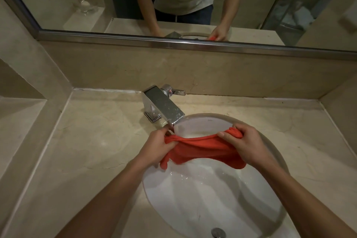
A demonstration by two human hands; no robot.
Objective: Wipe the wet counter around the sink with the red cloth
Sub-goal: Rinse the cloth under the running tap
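Counter [92, 141] spreads wide beyond your left hand [154, 146], a narrower strip past your right hand [245, 145]. Sink [208, 199] directly beneath both. Red cloth [202, 149] stretched between them, long axis left to right, hanging over the basin, off the stone. Each hand clenched around one bunched end. Left hand sits nearer the broad side, probably the first stretch to wipe.

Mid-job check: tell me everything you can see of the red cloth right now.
The red cloth is a soft, orange-red fabric, bunched and stretched between both hands above the white sink, just in front of the faucet spout. The left hand grips its left end, the right hand its right end. The middle sags, with loose corners hanging down toward the basin. It is not touching the counter.
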